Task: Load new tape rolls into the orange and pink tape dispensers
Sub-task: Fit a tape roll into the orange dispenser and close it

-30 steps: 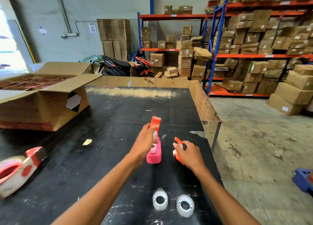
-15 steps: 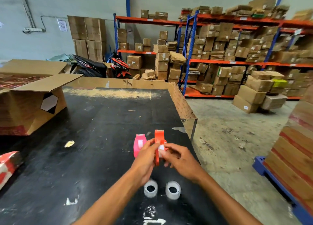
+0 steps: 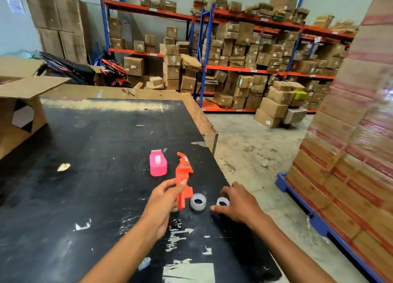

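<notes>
My left hand (image 3: 162,206) grips the orange tape dispenser (image 3: 183,179), lifted off the black table (image 3: 85,176) and split open, its two halves spread apart. The pink tape dispenser (image 3: 157,163) stands on the table just beyond it, untouched. Two clear tape rolls lie flat near the table's right edge: one roll (image 3: 198,201) beside the orange dispenser, the other roll (image 3: 222,201) partly hidden under the fingers of my right hand (image 3: 238,204). That hand hovers over it with fingers spread, holding nothing.
An open cardboard box (image 3: 19,103) sits at the table's far left. The table's right edge (image 3: 214,155) drops to a concrete floor. A wrapped stack of cartons on a blue pallet (image 3: 350,155) stands close on the right. Shelving full of boxes fills the background.
Both hands held the orange dispenser half a second ago. Now my right hand has let go and dropped toward the right roll; the dispenser is opened in my left hand. The view has turned right.
</notes>
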### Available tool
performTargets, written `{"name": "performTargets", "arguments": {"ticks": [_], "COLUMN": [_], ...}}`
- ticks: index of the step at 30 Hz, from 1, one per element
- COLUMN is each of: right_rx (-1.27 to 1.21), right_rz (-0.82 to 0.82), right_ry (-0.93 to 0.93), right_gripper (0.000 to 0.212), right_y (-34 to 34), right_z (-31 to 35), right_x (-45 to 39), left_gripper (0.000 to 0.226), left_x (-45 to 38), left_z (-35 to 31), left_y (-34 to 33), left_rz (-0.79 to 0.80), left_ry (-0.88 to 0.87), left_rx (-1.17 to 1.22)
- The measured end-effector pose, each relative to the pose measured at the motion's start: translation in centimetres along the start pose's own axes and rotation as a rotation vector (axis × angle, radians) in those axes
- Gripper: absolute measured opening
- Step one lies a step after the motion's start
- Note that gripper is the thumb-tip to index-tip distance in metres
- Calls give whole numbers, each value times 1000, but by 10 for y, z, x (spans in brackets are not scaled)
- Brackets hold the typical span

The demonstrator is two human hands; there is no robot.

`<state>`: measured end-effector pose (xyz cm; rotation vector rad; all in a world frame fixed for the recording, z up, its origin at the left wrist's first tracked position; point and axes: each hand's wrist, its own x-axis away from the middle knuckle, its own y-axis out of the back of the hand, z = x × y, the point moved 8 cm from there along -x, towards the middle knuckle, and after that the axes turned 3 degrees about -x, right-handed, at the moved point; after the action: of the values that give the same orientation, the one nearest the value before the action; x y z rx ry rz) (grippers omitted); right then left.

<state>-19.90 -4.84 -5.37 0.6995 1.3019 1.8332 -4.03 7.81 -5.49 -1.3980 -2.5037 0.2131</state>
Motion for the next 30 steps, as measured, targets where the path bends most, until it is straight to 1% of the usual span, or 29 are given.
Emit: {"name": "performTargets", "arguments": {"ticks": [2,3,4,6,8,9,11,12,13,14,15,18,20,23,26,28,30], "right_rx": [1,0,23,64,-40,-180,-662,-912,-1091,-1158,-1187,-1227,-1216,-1146,-1081,-1061,-1054], "right_rz": [-53,-47,-17,45,25,-14,-57,3,93,168,226,248,253,225,190,217,173], "right_ry": [87,129,154,167,153,135,63,56,78,121,168,248,280,319,368,403,369], "right_gripper": [65,67,65,53,44,42,31,24,22,23,26,31,33,27,27,23,17], "right_y": [1,-4,-11,-26,-31,-28,-20,-21,-21,-21,-18,-6,0,6,14,18,25], "right_z": [26,40,52,68,78,80,84,92,102,110,118,128,130,132,136,140,135], "right_x": [1,1,0,-1,1,4,16,23,31,37,45,54,54,47,33,18,-6], "left_gripper": [33,33,31,25,20,20,21,22,21,21,22,31,26,19,20,22,24], "left_x": [10,16,22,33,44,49,54,57,58,58,59,59,55,47,32,16,1], "left_z": [-2,-3,-5,-9,-13,-14,-15,-15,-15,-14,-15,-19,-23,-25,-23,-26,-32], "left_y": [11,16,20,28,38,42,53,58,60,60,59,50,46,40,39,39,42], "left_rz": [-5,-3,0,10,14,13,-9,-17,-18,-7,7,53,67,69,47,36,11], "left_ry": [-7,-2,3,3,-4,-6,-12,-10,-7,-2,0,0,-15,-5,42,65,65], "left_rx": [36,49,54,55,46,47,53,63,72,75,75,82,89,122,191,208,199]}}
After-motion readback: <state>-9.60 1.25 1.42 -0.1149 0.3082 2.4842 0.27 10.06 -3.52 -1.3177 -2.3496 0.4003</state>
